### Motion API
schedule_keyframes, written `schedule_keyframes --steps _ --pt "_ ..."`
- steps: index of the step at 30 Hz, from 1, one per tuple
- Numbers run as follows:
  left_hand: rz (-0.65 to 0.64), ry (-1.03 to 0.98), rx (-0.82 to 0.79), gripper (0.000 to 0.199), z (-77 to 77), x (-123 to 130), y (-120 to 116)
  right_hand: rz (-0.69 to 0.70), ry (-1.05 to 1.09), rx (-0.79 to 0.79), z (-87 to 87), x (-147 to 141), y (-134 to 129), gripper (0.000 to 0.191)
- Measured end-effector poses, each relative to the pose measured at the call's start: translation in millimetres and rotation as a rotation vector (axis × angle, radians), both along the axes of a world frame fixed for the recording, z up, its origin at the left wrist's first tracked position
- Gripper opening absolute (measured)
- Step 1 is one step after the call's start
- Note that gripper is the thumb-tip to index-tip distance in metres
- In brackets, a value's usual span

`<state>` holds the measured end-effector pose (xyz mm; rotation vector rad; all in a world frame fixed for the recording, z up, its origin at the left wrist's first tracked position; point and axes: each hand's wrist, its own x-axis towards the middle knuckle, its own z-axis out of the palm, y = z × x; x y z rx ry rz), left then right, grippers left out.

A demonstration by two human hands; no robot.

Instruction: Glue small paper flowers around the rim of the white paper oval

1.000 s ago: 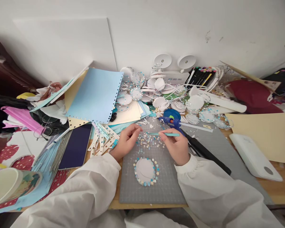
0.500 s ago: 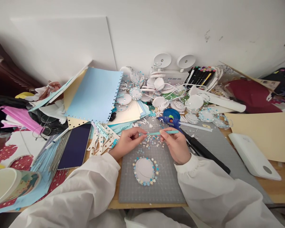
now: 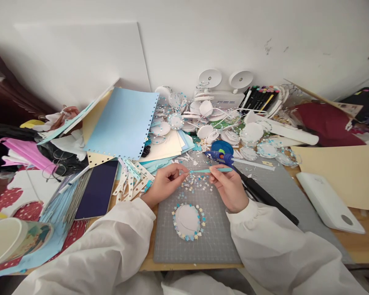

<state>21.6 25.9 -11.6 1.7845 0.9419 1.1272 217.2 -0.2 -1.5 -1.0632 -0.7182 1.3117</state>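
Between thumb and fingers of my right hand (image 3: pixel 229 186) is a thin light-blue tool (image 3: pixel 203 171), its tip pointing left. My left hand (image 3: pixel 167 182) is pinched at that tip; a tiny blue piece seems to be there, too small to make out. Small blue, white and cream stars (image 3: pixel 195 184) lie loose on the grey cutting mat (image 3: pixel 215 233) below the fingers. Nearer to me on the mat lies a white disc (image 3: pixel 187 219) ringed with blue and cream stars.
Behind the hands stand piled white discs (image 3: pixel 252 133) and wire rings. A blue glue gun (image 3: pixel 217 155) lies right of centre. Phone (image 3: pixel 96 190), paper strips (image 3: pixel 132 176) and paper cup (image 3: pixel 12 241) are left; a white power bank (image 3: pixel 329 203) is right.
My right hand has shifted slightly to the right along with the light-blue tool. My left hand has hardly moved.
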Motion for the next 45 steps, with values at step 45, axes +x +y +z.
schedule_keyframes --steps 45 --pt "0.008 -0.034 -0.068 0.031 2.6 0.1 -0.4 0.033 -0.032 -0.026 2.7 1.8 -0.6 0.030"
